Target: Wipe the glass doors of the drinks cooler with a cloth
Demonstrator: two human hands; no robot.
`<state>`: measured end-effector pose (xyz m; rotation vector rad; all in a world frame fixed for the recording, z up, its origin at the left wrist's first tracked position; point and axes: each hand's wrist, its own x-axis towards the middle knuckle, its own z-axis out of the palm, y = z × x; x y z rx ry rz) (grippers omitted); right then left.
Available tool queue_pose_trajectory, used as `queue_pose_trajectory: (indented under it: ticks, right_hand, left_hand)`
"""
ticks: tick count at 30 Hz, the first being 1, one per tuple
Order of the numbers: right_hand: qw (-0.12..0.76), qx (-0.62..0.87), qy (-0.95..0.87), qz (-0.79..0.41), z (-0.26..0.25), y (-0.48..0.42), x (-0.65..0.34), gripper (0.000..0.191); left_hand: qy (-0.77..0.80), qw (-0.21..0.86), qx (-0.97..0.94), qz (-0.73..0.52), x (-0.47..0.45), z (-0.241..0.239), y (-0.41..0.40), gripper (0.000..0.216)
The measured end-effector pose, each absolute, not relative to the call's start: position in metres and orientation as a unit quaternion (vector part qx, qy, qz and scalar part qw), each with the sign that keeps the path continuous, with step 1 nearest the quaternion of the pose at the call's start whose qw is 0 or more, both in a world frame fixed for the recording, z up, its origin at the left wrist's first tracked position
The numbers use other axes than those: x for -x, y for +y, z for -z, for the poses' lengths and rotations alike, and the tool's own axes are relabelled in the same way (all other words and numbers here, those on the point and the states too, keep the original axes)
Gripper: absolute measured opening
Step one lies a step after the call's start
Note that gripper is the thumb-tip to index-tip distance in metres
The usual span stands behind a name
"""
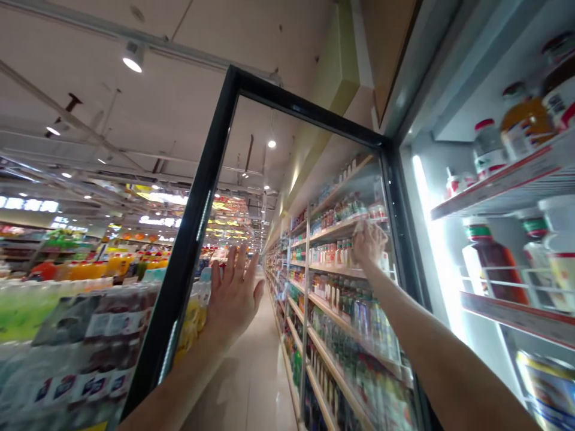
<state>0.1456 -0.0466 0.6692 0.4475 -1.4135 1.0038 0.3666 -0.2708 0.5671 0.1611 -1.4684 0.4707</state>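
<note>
A tall glass door (pixel 269 179) with a black frame stands swung out from a lit drinks cooler. My left hand (pixel 236 287) is raised at the left part of the pane, its fingers stretched out and apart, holding nothing. It is at or close to the glass; exact contact cannot be told. My right arm reaches up toward the hinge side of the door. There my right hand (pixel 369 242) is at or near the pane, smeared by motion and mixed with reflections, so its fingers and anything in them are unclear.
On my right, the cooler's shelves (pixel 503 185) hold juice bottles, among them a dark red bottle (pixel 492 263), and cans lower down. Beyond the glass runs a long wall of bottle shelves (pixel 332 269) beside a tiled aisle (pixel 249 371). Stacked bottle packs (pixel 90 341) stand on the left.
</note>
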Motion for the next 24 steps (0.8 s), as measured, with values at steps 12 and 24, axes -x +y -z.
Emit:
queue_pose_trajectory:
  ticks: [12,24]
  right_hand:
    - [0.642,-0.310,-0.614,-0.340,-0.665,-0.083,-0.183,0.048]
    - [0.650,-0.479,-0.563,-0.177,-0.604,-0.128,-0.225,0.045]
  left_hand:
    - [-0.671,0.711,-0.067,-0.200,-0.367,-0.567,-0.274,0.046]
    - [-0.675,0.697,-0.062,-0.236,-0.369,-0.580,-0.275,0.048]
